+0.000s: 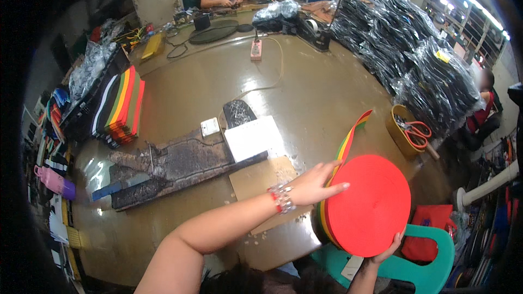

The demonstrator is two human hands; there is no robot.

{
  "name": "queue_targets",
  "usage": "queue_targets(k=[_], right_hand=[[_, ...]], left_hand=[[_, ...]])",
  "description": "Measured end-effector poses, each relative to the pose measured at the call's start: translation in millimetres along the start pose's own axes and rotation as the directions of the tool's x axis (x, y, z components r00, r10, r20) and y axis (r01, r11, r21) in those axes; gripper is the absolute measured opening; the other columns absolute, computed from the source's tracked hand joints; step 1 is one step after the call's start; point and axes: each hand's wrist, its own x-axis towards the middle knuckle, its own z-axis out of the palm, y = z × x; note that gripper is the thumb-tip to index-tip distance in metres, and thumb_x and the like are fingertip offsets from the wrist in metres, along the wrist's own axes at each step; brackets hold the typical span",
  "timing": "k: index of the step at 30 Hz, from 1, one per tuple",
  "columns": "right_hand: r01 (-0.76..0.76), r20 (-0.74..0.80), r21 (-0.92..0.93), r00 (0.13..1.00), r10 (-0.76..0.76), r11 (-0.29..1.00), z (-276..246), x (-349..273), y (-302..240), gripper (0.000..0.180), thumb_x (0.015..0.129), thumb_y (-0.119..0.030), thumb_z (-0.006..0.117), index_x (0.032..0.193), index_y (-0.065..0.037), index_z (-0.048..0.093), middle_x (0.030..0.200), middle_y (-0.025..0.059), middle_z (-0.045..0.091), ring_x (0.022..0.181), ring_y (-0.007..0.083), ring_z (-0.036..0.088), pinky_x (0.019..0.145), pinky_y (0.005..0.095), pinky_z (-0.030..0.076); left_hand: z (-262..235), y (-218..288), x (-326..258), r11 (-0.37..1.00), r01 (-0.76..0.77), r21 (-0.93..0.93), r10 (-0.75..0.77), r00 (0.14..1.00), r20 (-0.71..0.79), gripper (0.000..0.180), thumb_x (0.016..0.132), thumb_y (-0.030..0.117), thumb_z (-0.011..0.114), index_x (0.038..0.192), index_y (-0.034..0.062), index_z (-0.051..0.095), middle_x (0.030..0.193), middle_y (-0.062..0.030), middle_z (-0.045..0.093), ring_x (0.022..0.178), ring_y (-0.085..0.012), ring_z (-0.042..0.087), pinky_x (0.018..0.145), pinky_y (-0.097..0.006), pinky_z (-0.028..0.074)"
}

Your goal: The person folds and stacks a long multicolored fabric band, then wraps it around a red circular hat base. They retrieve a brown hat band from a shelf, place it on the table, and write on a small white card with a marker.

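Observation:
A large roll of red, yellow and green striped strap [373,207] is held up at the table's near right edge, its flat red side facing me. Its loose end [355,130] runs up and away over the tabletop. My left hand [317,184], with a bracelet at the wrist, grips the roll's upper left edge by the strap, thumb lying over the red side. From below, my right hand [388,250] supports the lower right rim, fingers curled round it and partly hidden.
A long dark scorched block [185,163] with a white card [255,139] lies left of centre. Folded striped straps [122,106] are stacked at left. A yellow container [400,130] holds orange-handled scissors, near plastic-wrapped black bundles [392,38]. A green chair [430,256] stands close by; another person sits across.

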Motion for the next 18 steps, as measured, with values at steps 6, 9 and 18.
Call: queue_targets(k=[6, 9, 18], right_hand=[[-0.228, 0.041, 0.104, 0.974, 0.225, 0.968, -23.7, -32.1, -20.7, 0.067, 0.085, -0.038, 0.049, 0.141, -0.004, 0.033, 0.138, 0.0138, 0.044, 0.125, 0.0314, 0.045, 0.103, 0.0465, 0.038], [-0.300, 0.199, 0.157, 0.943, 0.267, 0.941, -13.6, -52.8, -35.4, 0.070, 0.083, -0.040, 0.051, 0.140, -0.004, 0.033, 0.136, 0.0135, 0.046, 0.123, 0.0321, 0.048, 0.101, 0.0472, 0.041], [-0.368, 0.702, -0.107, 0.630, 0.332, 0.924, 127.4, -118.2, -24.2, 0.094, 0.069, -0.031, 0.063, 0.148, -0.003, 0.022, 0.151, 0.0134, 0.027, 0.139, 0.0242, 0.028, 0.114, 0.0371, 0.020]], left_hand=[[23.5, -3.4, -5.7, 0.958, -0.127, -0.258, 0.150, 0.986, 0.070, 0.077, 0.088, 0.031, 0.062, 0.148, 0.0079, 0.020, 0.148, -0.0187, 0.029, 0.139, -0.0273, 0.026, 0.112, -0.038, 0.024], [11.3, -6.0, -62.7, 0.870, -0.306, -0.387, 0.309, 0.949, -0.056, 0.073, 0.088, 0.030, 0.062, 0.147, 0.0098, 0.024, 0.148, -0.0154, 0.030, 0.140, -0.0267, 0.024, 0.114, -0.039, 0.020], [-32.6, 18.6, -313.2, 0.762, -0.484, -0.431, 0.041, 0.700, -0.713, 0.059, 0.091, 0.024, 0.051, 0.142, 0.0028, 0.030, 0.145, -0.0124, 0.034, 0.135, -0.0223, 0.031, 0.112, -0.037, 0.023]])
